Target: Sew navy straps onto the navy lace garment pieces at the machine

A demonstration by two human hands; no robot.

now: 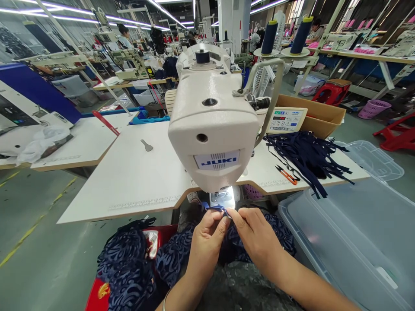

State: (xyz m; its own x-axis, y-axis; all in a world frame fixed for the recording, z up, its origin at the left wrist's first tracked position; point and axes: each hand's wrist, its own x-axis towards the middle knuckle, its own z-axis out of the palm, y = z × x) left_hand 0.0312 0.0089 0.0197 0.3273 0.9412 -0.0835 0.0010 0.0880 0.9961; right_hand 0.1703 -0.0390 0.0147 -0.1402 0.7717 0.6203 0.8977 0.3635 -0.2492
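Observation:
My left hand (207, 244) and my right hand (256, 235) meet just in front of the lit needle area of a white sewing machine (212, 119). Both are closed, with fingertips pinching a narrow navy fabric strip (214, 208). The strip's left end sticks out past my left fingers toward the machine's lit plate (223, 198). Patterned navy fabric (177, 255) hangs below my hands across my lap, partly hidden by them. The machine head hides the needle.
A red stool (94, 293) heaped with patterned navy garments (126, 263) stands left. On the white table (139, 181) are orange thread snips (287, 175), a pile of navy straps (304, 151) and a flat metal piece (147, 145). A clear plastic bin (353, 233) sits right.

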